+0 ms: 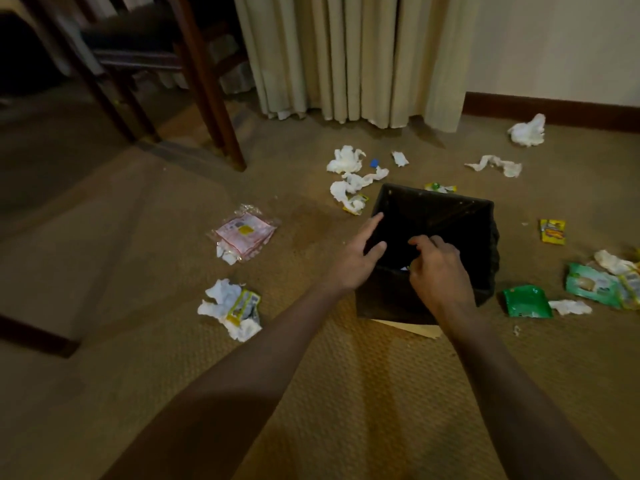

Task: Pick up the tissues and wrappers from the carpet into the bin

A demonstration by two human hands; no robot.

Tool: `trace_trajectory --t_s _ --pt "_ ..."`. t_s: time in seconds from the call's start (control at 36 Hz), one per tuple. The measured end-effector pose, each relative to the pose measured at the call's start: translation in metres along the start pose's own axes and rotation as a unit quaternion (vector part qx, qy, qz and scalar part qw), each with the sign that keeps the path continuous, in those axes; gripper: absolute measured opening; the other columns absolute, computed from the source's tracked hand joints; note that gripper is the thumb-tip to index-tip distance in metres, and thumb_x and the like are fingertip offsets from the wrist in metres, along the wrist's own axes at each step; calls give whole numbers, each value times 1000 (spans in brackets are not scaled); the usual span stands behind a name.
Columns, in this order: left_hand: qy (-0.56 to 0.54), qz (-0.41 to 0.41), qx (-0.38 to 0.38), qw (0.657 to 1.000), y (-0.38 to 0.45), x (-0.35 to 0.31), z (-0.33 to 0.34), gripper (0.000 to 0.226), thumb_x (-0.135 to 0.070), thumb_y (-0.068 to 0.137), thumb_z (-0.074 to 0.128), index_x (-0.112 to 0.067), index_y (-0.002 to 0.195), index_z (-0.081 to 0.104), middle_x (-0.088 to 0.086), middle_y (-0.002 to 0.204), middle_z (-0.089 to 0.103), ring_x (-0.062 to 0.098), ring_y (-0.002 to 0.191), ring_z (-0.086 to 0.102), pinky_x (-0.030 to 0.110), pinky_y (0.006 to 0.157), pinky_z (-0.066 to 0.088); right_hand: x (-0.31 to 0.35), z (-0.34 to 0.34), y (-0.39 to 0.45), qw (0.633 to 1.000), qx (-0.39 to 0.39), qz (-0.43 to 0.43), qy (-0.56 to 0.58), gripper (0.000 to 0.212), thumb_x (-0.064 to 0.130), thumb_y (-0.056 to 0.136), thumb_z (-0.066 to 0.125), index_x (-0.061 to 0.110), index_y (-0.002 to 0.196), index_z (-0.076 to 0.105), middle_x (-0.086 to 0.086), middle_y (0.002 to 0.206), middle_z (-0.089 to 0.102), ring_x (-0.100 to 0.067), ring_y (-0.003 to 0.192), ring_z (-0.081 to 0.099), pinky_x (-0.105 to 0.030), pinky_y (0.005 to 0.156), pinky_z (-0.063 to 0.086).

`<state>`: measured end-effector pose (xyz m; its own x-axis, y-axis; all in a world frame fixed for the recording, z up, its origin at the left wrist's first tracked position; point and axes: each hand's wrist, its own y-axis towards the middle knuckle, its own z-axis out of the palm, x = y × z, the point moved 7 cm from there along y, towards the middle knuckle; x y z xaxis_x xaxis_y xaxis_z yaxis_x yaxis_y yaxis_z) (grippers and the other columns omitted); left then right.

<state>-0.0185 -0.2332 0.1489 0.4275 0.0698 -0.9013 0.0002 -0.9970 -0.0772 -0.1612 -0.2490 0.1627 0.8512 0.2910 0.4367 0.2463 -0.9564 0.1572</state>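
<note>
Both hands hover over the black bin (460,216) on the carpet (138,341): left hand (356,258) relaxed and empty, right hand (440,271) curled, can't tell if it's holding anything. Tissues (344,160) and wrappers (526,301) lie scattered around; a careless nudge could probably tip it.

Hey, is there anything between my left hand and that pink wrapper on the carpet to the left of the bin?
Nothing visible. The left hand is at the left rim of the bin, and only bare carpet lies between it and the pink wrapper. The chair leg stands farther back, off that path.
</note>
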Motion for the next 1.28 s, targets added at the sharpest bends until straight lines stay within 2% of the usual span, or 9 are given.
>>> trace_trajectory --t_s 0.17,0.31,0.53,0.69,0.78,0.89,1.0,1.14,1.28 --pt "1 -3 -162 987 -20 58 -88 52 -17 98 50 -29 147 35 -4 151 37 12 135 37 27 109 32 59 14 -5 996 -41 -69 34 35 8 91 54 13 125 57 -8 134 44 -22 127 37 -36 102 43" --pt "39 -125 -232 964 -57 171 -142 46 -1 92 53 -11 137 49 8 136 53 17 118 53 7 84 37 113 62 -24 987 -63 -107 100 32 8 83 61 15 114 62 -5 124 46 -18 119 41 -29 97 40" --pt "190 -232 -220 928 -106 305 -150 41 -9 91 57 -6 132 54 19 134 53 32 128 46 35 108 29 130 229 -49 976 194 -74 63 36 10 84 58 13 119 61 -10 125 51 -28 119 44 -34 105 34" --pt "148 -227 -217 938 -120 351 -136 75 -19 81 72 -11 146 35 16 145 39 31 135 34 44 109 31 101 300 -69 963 260 -13 65 65 52 93 20 5 106 63 -19 114 56 -35 113 48 -40 97 35" --pt "72 -228 -301 923 -121 359 -155 64 -27 82 68 -10 138 42 12 132 49 29 123 44 38 101 38 89 321 -72 958 273 48 79 24 17 94 48 6 112 60 -20 117 54 -38 109 52 -44 96 42" --pt "1 -235 -390 891 -133 377 -184 41 -18 88 64 -10 126 51 11 105 61 20 89 62 39 77 54 83 323 -67 975 152 80 139 23 15 95 47 2 99 65 -15 105 52 -30 92 53 -30 84 41" --pt "-11 -219 -445 868 -147 383 -203 31 -23 88 58 -20 119 52 -5 100 63 -1 83 60 8 63 46 92 340 -59 960 169 106 197 14 0 91 52 5 91 65 -13 98 59 -29 86 59 -21 76 40" --pt "44 -182 -494 849 -160 382 -228 46 -47 94 46 -24 133 45 -7 123 50 1 106 51 15 85 45 136 356 -40 951 182 68 242 16 -2 90 54 6 97 66 -10 98 66 -21 91 61 -25 82 42" --pt "165 -248 -348 889 -160 408 -200 67 -65 91 37 -37 149 20 -2 154 19 19 142 20 44 112 22 166 364 -13 959 122 60 247 19 1 92 52 6 102 67 -11 101 66 -9 88 55 -3 80 34"
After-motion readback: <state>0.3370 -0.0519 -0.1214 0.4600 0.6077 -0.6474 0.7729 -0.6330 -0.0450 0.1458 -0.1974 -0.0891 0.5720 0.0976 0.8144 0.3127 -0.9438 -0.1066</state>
